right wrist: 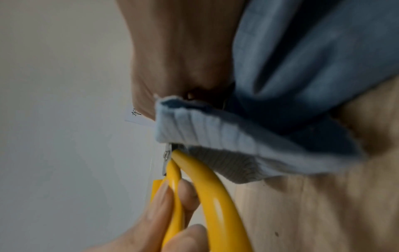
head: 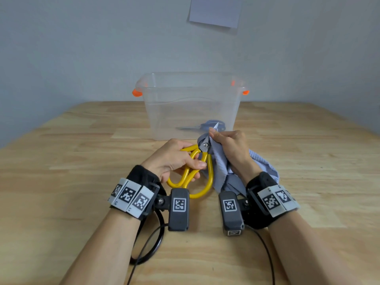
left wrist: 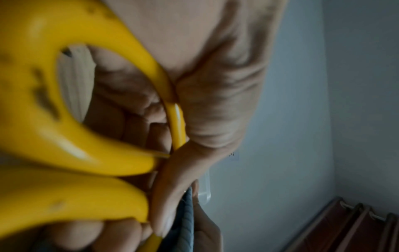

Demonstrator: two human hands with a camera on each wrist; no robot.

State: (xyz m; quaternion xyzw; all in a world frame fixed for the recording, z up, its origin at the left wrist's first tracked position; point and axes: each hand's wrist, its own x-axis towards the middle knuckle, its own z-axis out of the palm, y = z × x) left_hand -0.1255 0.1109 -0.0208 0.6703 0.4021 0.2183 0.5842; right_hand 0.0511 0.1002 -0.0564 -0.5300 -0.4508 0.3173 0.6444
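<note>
Yellow-handled scissors (head: 198,173) are held above the wooden table (head: 61,171) in front of me. My left hand (head: 174,159) grips one yellow handle loop (left wrist: 64,136), fingers curled through it. My right hand (head: 230,149) grips a light blue ribbed cloth (head: 222,171) bunched around the steel blades, whose tip (head: 216,126) pokes out past my knuckles. In the right wrist view the cloth (right wrist: 215,133) folds over the blade pivot and the yellow handles (right wrist: 207,196) run down to my left fingers (right wrist: 159,201).
A clear plastic bin (head: 191,103) with orange latches stands just behind my hands; blue-handled scissors (head: 207,126) lie inside it. A sheet of paper (head: 216,11) hangs on the wall. Black cables (head: 152,243) trail from the wrist cameras over the near table.
</note>
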